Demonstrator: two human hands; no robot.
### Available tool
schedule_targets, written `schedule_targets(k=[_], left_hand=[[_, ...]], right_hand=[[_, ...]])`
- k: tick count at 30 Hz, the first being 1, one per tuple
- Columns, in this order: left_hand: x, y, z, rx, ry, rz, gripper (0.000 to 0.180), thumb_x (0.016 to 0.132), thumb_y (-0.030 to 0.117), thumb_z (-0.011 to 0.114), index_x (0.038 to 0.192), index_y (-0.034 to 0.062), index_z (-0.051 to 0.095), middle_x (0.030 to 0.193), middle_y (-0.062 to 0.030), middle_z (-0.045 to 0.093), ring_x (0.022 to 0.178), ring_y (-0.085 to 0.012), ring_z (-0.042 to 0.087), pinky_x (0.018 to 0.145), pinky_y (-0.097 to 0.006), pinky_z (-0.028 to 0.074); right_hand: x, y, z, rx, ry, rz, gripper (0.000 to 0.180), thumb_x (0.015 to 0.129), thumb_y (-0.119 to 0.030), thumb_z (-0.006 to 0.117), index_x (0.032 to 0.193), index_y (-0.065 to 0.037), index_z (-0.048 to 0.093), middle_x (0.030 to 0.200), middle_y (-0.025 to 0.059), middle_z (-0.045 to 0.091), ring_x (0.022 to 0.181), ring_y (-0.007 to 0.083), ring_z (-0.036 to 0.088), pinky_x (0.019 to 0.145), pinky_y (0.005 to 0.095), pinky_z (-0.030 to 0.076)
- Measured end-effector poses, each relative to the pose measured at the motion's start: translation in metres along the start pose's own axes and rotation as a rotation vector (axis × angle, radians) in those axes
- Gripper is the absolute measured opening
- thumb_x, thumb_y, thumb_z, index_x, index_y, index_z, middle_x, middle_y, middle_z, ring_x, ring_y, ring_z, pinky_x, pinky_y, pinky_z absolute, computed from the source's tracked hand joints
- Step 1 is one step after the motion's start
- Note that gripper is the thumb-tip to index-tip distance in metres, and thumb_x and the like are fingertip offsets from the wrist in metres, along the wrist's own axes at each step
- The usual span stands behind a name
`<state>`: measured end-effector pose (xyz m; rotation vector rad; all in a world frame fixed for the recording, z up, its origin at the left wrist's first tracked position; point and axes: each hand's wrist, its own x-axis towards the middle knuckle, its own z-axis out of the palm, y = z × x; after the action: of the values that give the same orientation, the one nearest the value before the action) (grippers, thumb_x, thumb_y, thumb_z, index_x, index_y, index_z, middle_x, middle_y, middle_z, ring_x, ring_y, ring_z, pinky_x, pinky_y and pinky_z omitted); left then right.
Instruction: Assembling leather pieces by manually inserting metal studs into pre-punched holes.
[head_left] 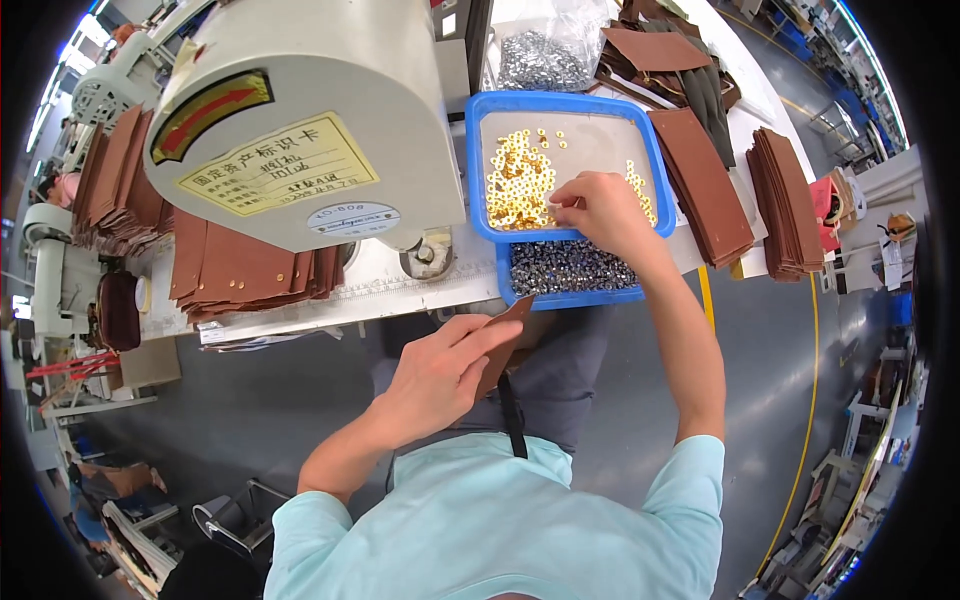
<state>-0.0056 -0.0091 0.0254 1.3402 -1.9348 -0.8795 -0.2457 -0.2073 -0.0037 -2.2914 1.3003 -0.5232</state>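
Bright, even overhead lighting; shadows soft. Mild glare on the cream machine housing. Centre sharp. Strong fisheye bending and black vignette at the rim; edges blurred.

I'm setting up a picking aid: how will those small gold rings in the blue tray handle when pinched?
The gold rings look tiny and light, likely slippery. Flat and round, they may slide or scatter across the blue tray. The right hand pinches at the pile's edge.
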Motion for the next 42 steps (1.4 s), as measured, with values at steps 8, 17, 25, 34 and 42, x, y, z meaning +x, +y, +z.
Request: schedule_targets(k=[8,17,25,34,42], left_hand=[[-0.011,-0.015,-0.007,-0.128,-0.023,-0.238,0.038,0.091,0.002,0.068,0.129,0.0098,0.068,0.111,-0.0078,0.073,0.09,-0.027,0.073,0.08,-0.036,0.059],[-0.008,-0.033,-0.001,-0.46,0.033,-0.271,0.039,0.096,0.004,0.069,0.134,-0.0006,0.064,0.102,-0.0039,0.071,0.095,-0.009,0.065,0.084,-0.025,0.054],[-0.005,-0.021,0.002,-0.901,-0.085,-0.477,0.029,0.103,0.014,0.063,0.127,-0.0012,0.07,0.104,-0.001,0.074,0.091,-0.006,0.063,0.079,-0.024,0.053],[-0.008,-0.023,0.007,-0.347,-0.031,-0.213,0.026,0.095,0.019,0.074,0.116,0.0037,0.075,0.088,-0.0057,0.076,0.072,-0.0134,0.068,0.063,-0.029,0.053],[-0.008,-0.026,0.012,0.277,0.071,0.274,0.022,0.082,0.012,0.081,0.103,0.0091,0.075,0.087,-0.0074,0.076,0.071,-0.0227,0.072,0.06,-0.032,0.055]], right_hand=[[0.023,-0.009,-0.006,-0.172,-0.2,-0.034,0.009,0.072,-0.003,0.072,0.078,-0.003,0.078,0.079,0.0203,0.073,0.08,0.0359,0.073,0.079,0.0448,0.058],[-0.08,-0.083,0.017,0.4,0.219,-0.268,0.017,0.077,0.003,0.075,0.093,-0.003,0.074,0.092,0.0109,0.074,0.076,0.0211,0.072,0.07,0.032,0.059],[-0.12,-0.095,0.053,0.531,0.241,-0.202,0.017,0.082,0.005,0.078,0.097,-0.003,0.073,0.104,0.0085,0.067,0.085,0.0177,0.066,0.071,0.0306,0.056],[-0.124,-0.098,0.043,0.632,0.019,0.035,0.018,0.085,0.001,0.077,0.102,-0.003,0.075,0.099,0.0084,0.07,0.091,0.0196,0.068,0.077,0.0332,0.056],[-0.093,-0.041,0.05,-0.022,0.208,-0.046,0.023,0.086,-0.001,0.072,0.109,-0.001,0.074,0.103,0.0156,0.07,0.093,0.0359,0.069,0.081,0.0431,0.056]])
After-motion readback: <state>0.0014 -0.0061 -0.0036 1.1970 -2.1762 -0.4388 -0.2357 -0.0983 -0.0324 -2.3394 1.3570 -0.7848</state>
